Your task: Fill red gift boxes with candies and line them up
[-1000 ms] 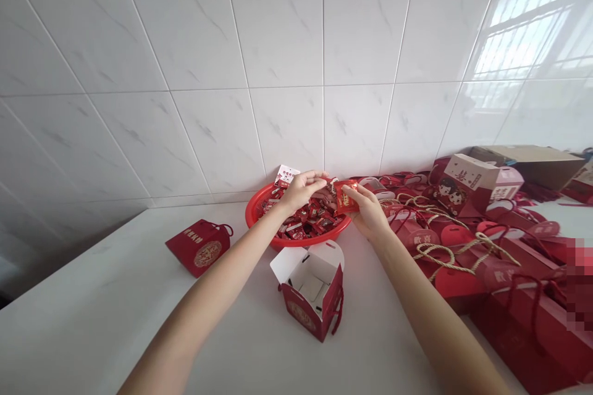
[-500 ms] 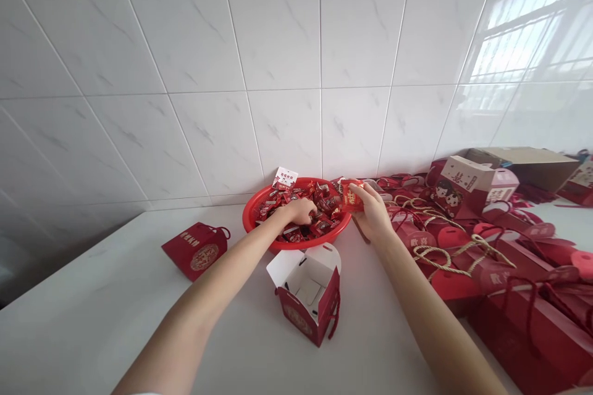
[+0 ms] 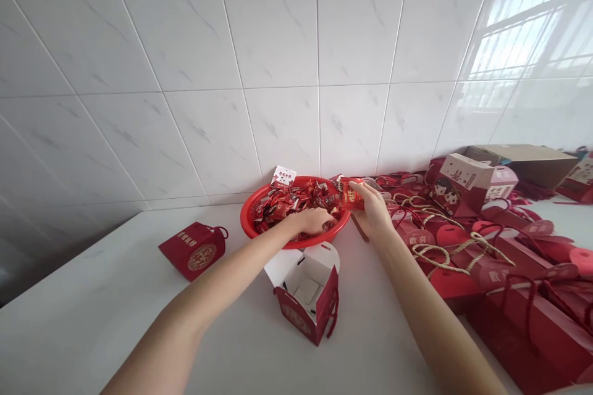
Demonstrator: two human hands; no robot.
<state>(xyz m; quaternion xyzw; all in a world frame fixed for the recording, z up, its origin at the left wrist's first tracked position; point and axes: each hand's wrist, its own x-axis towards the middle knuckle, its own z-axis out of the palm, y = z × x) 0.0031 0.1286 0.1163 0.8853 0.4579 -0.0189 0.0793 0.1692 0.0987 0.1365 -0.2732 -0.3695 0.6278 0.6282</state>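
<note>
Red pouch [image 3: 192,250] lies flat, left of centre, closed, gold round emblem and unreadable characters on its face. Left hand [image 3: 311,220], palm down, fingers curled into the sweets [image 3: 296,200] in the red basket [image 3: 248,222] mid-frame; whether it grips any I cannot tell. Box [image 3: 308,296] just below stands with flaps open, mouth up, close to the basket for easy reach. Right hand [image 3: 374,210] pinches a red packet [image 3: 353,197] at the rim, print too small to read. Right: box pile [image 3: 467,185], 歡喜 on some.
</note>
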